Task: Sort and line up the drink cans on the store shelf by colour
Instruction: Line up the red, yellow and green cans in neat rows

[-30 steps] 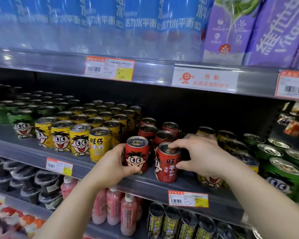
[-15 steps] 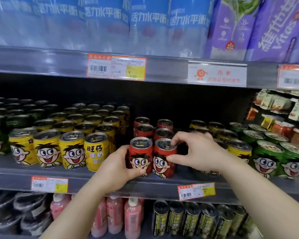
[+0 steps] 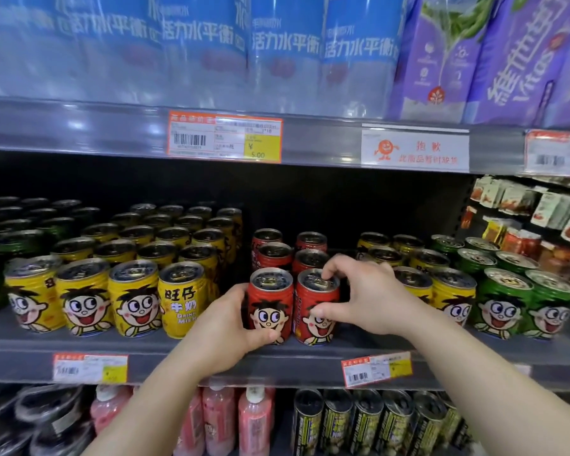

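Two front red cans side by side at near shelf (image 3: 178,348) edge, between yellow cans (image 3: 181,299) and right yellow group (image 3: 453,299). Left hand (image 3: 222,327) grips left red can (image 3: 270,306); right hand (image 3: 366,297) pinches right red can (image 3: 316,306), fingers (image 3: 328,269) on lid. Judgement: square both fronts level, faces forward, cans upright.

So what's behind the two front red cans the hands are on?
Behind the front red cans, gripped by the left hand and right hand, stand more red cans in two columns, mostly lids showing. The shelf's dark back hides anything farther behind.
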A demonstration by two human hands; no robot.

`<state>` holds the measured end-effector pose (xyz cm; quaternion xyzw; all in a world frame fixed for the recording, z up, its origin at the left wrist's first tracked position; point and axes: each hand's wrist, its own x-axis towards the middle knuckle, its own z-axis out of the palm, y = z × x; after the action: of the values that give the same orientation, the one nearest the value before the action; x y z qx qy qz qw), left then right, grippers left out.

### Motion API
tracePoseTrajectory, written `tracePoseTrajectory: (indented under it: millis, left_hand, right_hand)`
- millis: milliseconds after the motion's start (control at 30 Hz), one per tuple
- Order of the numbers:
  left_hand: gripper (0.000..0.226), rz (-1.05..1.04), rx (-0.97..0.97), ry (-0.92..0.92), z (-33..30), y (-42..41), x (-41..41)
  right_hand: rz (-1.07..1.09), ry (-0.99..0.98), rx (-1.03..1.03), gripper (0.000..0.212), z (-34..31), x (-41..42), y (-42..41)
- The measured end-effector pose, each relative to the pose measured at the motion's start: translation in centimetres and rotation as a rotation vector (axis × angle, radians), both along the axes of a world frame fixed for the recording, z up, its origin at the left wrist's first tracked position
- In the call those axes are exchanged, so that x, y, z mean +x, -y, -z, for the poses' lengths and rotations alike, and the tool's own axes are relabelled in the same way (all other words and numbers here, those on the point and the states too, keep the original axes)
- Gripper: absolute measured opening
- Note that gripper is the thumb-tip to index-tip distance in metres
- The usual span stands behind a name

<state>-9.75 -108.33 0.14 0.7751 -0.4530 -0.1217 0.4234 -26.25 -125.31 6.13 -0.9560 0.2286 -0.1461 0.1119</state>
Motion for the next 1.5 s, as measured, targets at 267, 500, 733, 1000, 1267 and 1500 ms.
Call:
tracePoseTrajectory:
  millis: [267, 500, 733, 1000, 1267, 1500]
  left_hand:
    - [0.094, -0.011, -0.099, -0.061, -3.1, 0.2, -1.2]
    - [0.09, -0.058, -0.068, -0.061, -2.7, 0.5, -1.4]
    - [0.089, -0.098, -0.098, -0.072, -2.3, 0.7, -2.0]
    - [0.071, -0.221, -0.17, -0.068, -5.5, 1.0, -1.8]
    - [0.036, -0.251, 0.022, -0.043, -6.9, 4.1, 1.7]
    - [0.046, -0.191, 0.04, -0.121, -5.5, 4.2, 2.4]
  right_hand:
    - [-0.109, 0.106, 0.062, 0.041, -3.0, 0.2, 1.7]
    - [-0.19, -0.167, 0.097, 0.061, -3.8, 0.6, 2.1]
    - [-0.216, -0.167, 0.012, 0.058, -3.8, 0.7, 2.0]
    - [-0.176, -0.016, 0.105, 0.038, -4.7, 1.6, 4.6]
    - [-0.17, -0.117, 0.053, 0.026, -4.6, 3.0, 6.3]
    - [-0.161, -0.199, -0.004, 0.031, -4.1, 3.9, 6.8]
